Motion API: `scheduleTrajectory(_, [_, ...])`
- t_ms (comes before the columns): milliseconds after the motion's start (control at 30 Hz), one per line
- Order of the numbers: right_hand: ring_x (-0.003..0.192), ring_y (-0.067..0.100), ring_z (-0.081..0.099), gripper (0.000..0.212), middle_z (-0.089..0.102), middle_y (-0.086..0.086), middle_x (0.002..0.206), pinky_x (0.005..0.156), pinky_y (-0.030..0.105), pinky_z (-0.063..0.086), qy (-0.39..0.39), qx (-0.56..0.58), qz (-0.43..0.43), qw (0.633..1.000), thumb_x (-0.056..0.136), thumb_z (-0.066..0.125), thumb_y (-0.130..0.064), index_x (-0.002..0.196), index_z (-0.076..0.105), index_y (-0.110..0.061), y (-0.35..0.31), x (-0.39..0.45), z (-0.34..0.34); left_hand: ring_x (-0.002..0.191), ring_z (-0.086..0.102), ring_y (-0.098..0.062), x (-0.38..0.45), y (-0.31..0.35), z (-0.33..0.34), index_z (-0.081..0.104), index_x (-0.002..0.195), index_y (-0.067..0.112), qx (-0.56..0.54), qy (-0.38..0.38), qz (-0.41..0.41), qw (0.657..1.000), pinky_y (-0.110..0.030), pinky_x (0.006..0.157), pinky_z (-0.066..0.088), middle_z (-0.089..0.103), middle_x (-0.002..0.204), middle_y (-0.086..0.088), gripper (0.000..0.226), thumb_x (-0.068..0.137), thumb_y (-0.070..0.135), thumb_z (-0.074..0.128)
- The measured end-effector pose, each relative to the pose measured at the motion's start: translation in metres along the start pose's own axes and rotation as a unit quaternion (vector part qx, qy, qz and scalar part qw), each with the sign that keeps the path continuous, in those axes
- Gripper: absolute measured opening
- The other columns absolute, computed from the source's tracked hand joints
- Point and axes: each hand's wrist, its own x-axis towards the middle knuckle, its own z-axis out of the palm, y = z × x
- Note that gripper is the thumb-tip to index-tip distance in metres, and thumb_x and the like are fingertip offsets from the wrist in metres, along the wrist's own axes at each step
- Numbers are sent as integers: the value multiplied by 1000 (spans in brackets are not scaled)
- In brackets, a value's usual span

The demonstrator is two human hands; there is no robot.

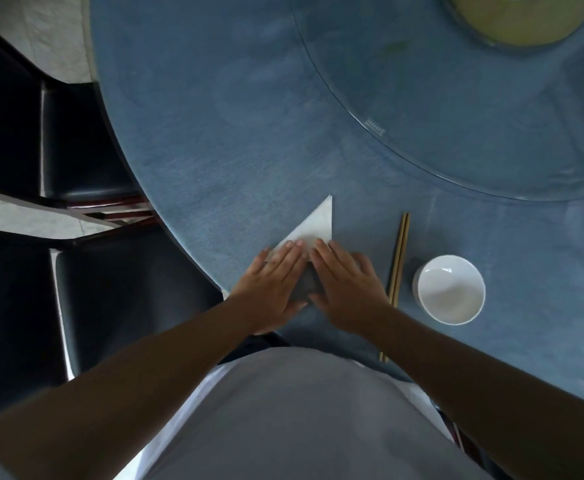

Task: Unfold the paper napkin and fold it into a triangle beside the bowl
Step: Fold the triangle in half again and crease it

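Pressed flat near the table's near edge: white paper napkin, already a triangle, one tip aimed at the table's middle. Left hand and right hand side by side on its near part, fingers straight, spread flat, gripping nothing. Beside the right hand, wooden chopsticks; just beyond them, white bowl.

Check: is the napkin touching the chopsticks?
Apart. The head view shows bare blue tablecloth between the napkin and the chopsticks; the right hand lies between them lower down.
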Motion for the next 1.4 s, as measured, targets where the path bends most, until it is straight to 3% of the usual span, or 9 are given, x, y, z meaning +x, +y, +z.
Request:
scheduleTrajectory(133, [143, 24, 24, 73, 29, 4, 156, 107, 51, 27, -78, -42, 42, 995, 89, 41, -58, 146, 33, -13, 4, -13, 6, 147, 12, -25, -5, -5, 6, 22, 150, 5, -6, -33, -30, 999, -48, 117, 15, 15, 160, -13, 84, 89, 59, 40])
scheduleTrajectory(300, [144, 26, 21, 75, 27, 2, 157, 111, 52, 24, -112, -32, 53, 992, 88, 40, -59, 148, 30, -15, 12, -12, -1, 148, 9, -24, -13, -4, 7, 17, 150, 7, -12, -46, -69, 996, -51, 117, 14, 12, 161, -12, 86, 88, 62, 37])
scheduleTrajectory(500, [147, 21, 5, 79, 12, 4, 161, 112, 48, 16, -74, 73, 91, 990, 87, 28, -63, 150, 13, -16, 9, 16, -7, 148, 4, -26, -22, -6, 8, 10, 151, 6, 0, -36, -71, 997, -49, 117, 9, 3, 161, -11, 91, 88, 67, 33])
scheduleTrajectory(633, [146, 19, 9, 76, 15, 4, 160, 111, 48, 21, -80, 19, -16, 997, 91, 26, -61, 150, 17, -14, 8, 50, -8, 147, -7, -21, -16, -3, 8, 4, 151, 5, 7, -39, -66, 997, -47, 119, 5, -8, 159, -9, 88, 90, 65, 27])
scheduleTrajectory(800, [147, 16, 8, 73, 12, 2, 161, 115, 44, 15, -108, -49, -98, 988, 93, 16, -57, 151, 13, -14, 27, 58, -2, 148, 0, -23, -15, -3, 9, 1, 151, 6, 2, -44, -66, 997, -48, 119, 6, -8, 159, -9, 89, 89, 64, 26])
scheduleTrajectory(967, [146, 16, 13, 72, 14, 3, 160, 115, 45, 12, -86, -68, -55, 992, 92, 16, -55, 151, 16, -13, 48, 65, -9, 148, 3, -23, -15, -2, 10, 6, 151, 7, -4, -35, -75, 997, -48, 118, 7, -6, 158, -8, 89, 88, 64, 29])
scheduleTrajectory(1233, [147, 16, 3, 76, 6, -2, 161, 116, 46, 5, -90, -89, -31, 991, 89, 8, -59, 152, 8, -18, 70, 84, -14, 148, -1, -22, -26, -1, 12, 3, 153, 11, -20, -54, -99, 993, -50, 118, 5, 1, 162, -8, 90, 87, 67, 30])
scheduleTrajectory(1400, [147, 18, -2, 73, 4, -3, 162, 115, 50, 7, -104, -65, -9, 992, 93, 19, -59, 152, 7, -19, 71, 89, -11, 148, -2, -24, -36, 1, 13, -3, 152, 13, -36, -71, -125, 989, -52, 118, 7, 1, 162, -9, 91, 87, 67, 28])
